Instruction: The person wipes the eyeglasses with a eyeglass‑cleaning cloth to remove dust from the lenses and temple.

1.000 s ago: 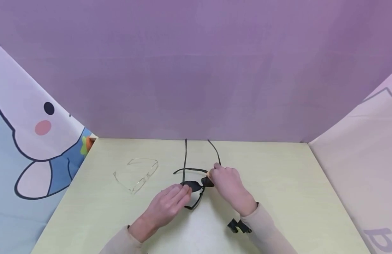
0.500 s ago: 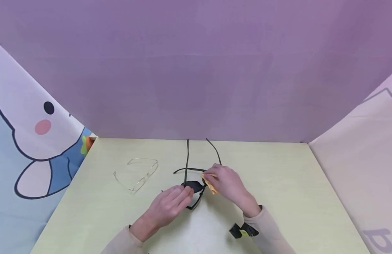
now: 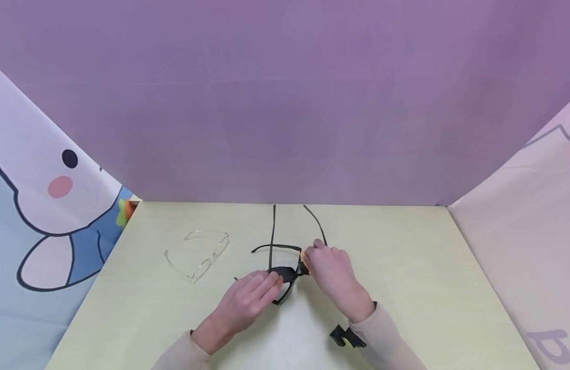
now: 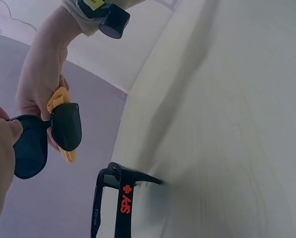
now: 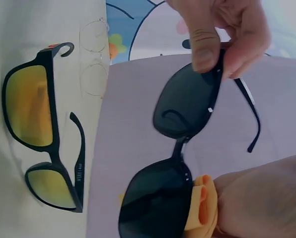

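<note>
Black sunglasses [image 3: 283, 274] with dark lenses are held up above the table, temples pointing away. My left hand [image 3: 248, 298] pinches them at the left end of the frame, thumb on the lens edge in the right wrist view. My right hand [image 3: 333, 272] holds a folded orange cloth [image 5: 202, 208] around the right lens; the cloth shows on both sides of that lens in the left wrist view. Below lies a second pair of sunglasses [image 5: 29, 106], black-framed with yellow-orange mirrored lenses, red lettering on its temple [image 4: 124, 203]. Most right fingers are hidden behind the lens.
Thin-framed clear glasses [image 3: 214, 255] lie unfolded on the pale table [image 3: 428, 288], left of the hands. A purple cloth wall [image 3: 285, 103] rises along the back edge. Printed cloths hang at both sides. A black camera [image 3: 345, 336] is strapped to the right wrist.
The right hand with the orange cloth moves over the right lens; half a second ago more cloth showed below the fingers. The held sunglasses shift slightly rightward. The left hand keeps its grip.
</note>
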The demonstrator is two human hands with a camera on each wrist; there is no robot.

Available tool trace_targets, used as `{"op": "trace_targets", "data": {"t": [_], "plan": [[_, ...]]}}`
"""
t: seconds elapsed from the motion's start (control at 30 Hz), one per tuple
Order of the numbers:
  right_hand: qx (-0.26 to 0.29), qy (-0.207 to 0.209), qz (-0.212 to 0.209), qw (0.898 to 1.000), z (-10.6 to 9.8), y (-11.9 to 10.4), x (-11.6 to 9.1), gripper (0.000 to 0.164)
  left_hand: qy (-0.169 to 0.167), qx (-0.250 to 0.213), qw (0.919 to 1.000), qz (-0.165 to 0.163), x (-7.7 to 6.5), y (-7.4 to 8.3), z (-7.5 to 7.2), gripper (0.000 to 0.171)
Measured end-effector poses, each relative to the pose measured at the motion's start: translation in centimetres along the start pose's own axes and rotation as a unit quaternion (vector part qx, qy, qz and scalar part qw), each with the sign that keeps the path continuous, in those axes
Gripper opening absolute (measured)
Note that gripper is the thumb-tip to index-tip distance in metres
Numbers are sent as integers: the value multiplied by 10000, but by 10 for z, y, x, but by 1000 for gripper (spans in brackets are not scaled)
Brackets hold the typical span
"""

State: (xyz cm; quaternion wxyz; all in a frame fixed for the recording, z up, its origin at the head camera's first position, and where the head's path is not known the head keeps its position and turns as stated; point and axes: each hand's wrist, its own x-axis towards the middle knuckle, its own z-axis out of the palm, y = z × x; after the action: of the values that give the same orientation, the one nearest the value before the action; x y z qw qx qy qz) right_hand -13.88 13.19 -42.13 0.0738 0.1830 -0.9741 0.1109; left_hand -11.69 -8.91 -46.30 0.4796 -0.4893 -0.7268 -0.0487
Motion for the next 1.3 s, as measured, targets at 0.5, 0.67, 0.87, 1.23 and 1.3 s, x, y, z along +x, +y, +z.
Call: {"op": "trace_targets", "data": {"t": [0.5, 0.67, 0.87, 1.23, 1.3], "plan": [[2781, 2248, -459, 9328, -5, 5, -19, 23, -256, -341, 9924, -1157, 2, 0, -8, 33], [3642, 2810, -766, 8846, 8, 7, -24, 30, 35, -305, 9911, -1293, 5, -1, -7, 29], [3835, 3121, -812, 8654, 23, 6, -31, 25, 602, -366, 9874, -1418, 10, -4, -5, 23], [3963, 3420, -904, 8472, 47, 1, -39, 24, 1282, -1446, 9287, -3165, 24, 5, -7, 30], [4039, 3403, -840, 8450, 49, 0, -39, 23, 1273, -1882, 9010, -3696, 28, 9, -8, 27]]}}
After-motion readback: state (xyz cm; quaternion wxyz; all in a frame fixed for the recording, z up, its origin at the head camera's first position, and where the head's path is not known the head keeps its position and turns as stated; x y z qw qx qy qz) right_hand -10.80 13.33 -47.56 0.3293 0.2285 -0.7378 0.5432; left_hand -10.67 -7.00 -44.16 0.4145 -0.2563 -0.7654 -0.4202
